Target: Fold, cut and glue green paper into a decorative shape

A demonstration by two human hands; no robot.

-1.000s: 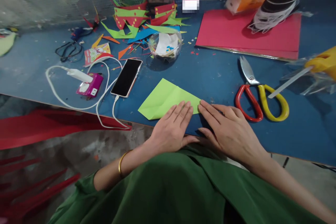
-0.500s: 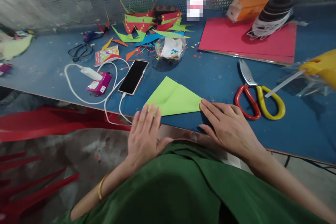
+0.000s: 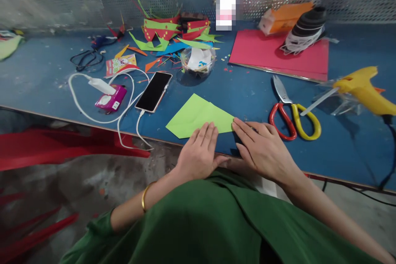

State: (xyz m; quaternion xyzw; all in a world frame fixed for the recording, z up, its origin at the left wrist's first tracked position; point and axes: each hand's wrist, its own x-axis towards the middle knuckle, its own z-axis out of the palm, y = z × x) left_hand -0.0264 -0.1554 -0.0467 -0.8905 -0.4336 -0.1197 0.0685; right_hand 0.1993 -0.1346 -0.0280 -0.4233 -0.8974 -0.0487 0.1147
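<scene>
Blue and flat-topped, a long desk (image 3: 256,95) carries everything, its back edge running along a grey perforated panel (image 3: 102,0). Near that back edge, right of the middle, lies a flat rectangular stack of crimson sheets (image 3: 253,53), with a black ridged cone bearing white strands (image 3: 307,31) on top. Toward the desk's right end lies a yellow plastic glue gun (image 3: 365,88), a pale stick pointing from its nozzle to the scissors.

Close to the front edge, around the middle, a folded, angular piece of lime-green paper (image 3: 194,113) lies flat. The person's left hand (image 3: 198,154) reaches over the front edge, fingers straight and side by side, their tips on the paper's near side. The right hand (image 3: 266,148) rests its outstretched fingertips at the paper's right corner. Both hands are flattened, clasping nothing.

Just beyond the right hand lie metal scissors with one red and one yellow handle (image 3: 286,107), blades toward the back edge. Red and lime-green paper masks with yellow squares (image 3: 161,31) sit by the back edge. Left of the paper is a black-screened phone (image 3: 154,91) with a white cable plugged in; beyond it stands a clear round bowl (image 3: 208,70). Farther left, near the front edge, lies a small magenta-and-white plug adapter (image 3: 116,97).
</scene>
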